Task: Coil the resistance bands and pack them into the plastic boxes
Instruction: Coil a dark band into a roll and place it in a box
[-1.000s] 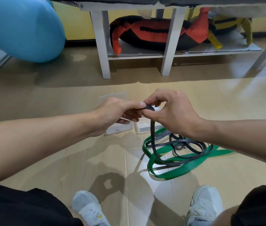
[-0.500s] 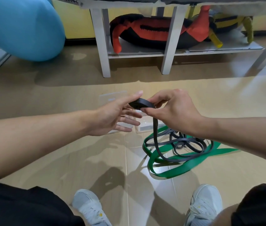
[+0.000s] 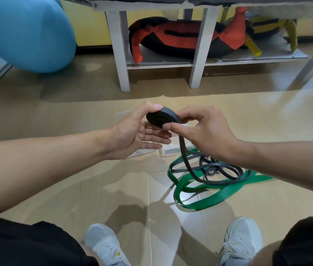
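A black resistance band (image 3: 162, 118) is rolled into a tight flat coil held in the air between both hands. My left hand (image 3: 136, 131) pinches the coil's left side with thumb on top and fingers spread below. My right hand (image 3: 203, 131) grips its right edge. The band's loose tail hangs down to a tangled heap on the floor (image 3: 215, 169). A green resistance band (image 3: 199, 204) lies looped under and around that heap. Two clear plastic boxes (image 3: 171, 150) sit on the floor behind my hands, mostly hidden by them.
A white bench frame (image 3: 122, 54) stands ahead, with red-and-black (image 3: 174, 37) and yellow-and-black (image 3: 267, 25) sandbags on its low shelf. A big blue exercise ball (image 3: 27, 31) rests at far left. My two grey shoes (image 3: 103, 244) show at the bottom.
The black coil has grown thicker as more band is wound on. My left hand has opened from a pinch and taken a new hold on the coil's left side; both hands have risen slightly.
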Available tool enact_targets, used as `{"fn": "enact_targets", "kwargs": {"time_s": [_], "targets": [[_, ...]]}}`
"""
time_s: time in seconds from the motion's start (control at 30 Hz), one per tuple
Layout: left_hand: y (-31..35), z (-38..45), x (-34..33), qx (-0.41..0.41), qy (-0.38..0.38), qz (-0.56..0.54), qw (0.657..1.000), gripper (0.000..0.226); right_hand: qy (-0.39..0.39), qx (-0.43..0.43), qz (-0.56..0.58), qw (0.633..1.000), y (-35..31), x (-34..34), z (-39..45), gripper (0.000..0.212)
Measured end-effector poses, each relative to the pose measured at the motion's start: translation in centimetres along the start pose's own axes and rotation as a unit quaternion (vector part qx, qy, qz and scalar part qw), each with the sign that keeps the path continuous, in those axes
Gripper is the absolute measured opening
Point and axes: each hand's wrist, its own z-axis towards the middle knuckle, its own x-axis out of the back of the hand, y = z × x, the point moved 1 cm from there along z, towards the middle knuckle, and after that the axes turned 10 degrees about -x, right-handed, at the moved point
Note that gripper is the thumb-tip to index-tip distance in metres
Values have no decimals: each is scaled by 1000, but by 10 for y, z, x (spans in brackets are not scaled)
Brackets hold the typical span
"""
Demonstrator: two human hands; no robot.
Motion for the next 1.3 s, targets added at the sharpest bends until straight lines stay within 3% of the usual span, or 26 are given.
{"fn": "enact_targets", "kwargs": {"time_s": [0.17, 0.4, 0.57, 0.7, 0.83, 1.0, 1.1, 1.3], "targets": [[0, -2, 2, 48, -59, -16, 997, 71, 5, 1, -24, 1000, -1, 1, -1, 9], [1, 0, -7, 33, 0, 183, 983, 54, -22, 10, -107, 994, -2, -2, -1, 11], [3, 0, -4, -5, 24, 96, 995, 42, -8, 13, -54, 998, -5, 1, 0, 11], [3, -1, -5, 17, 12, -8, 1000, 61, -4, 4, 28, 1000, -7, 1, 1, 18], [2, -3, -8, 30, -6, -44, 999, 65, -3, 5, 52, 999, -7, 0, 2, 16], [2, -1, -8, 52, -3, 63, 997, 76, 1, 20, -34, 999, -5, 3, 3, 9], [2, 0, -9, 28, 20, 147, 989, 60, -6, 42, -93, 995, -5, 3, 3, 9], [1, 1, -9, -21, 54, 114, 992, 55, 7, 50, -79, 996, -5, -1, 4, 17]]}}
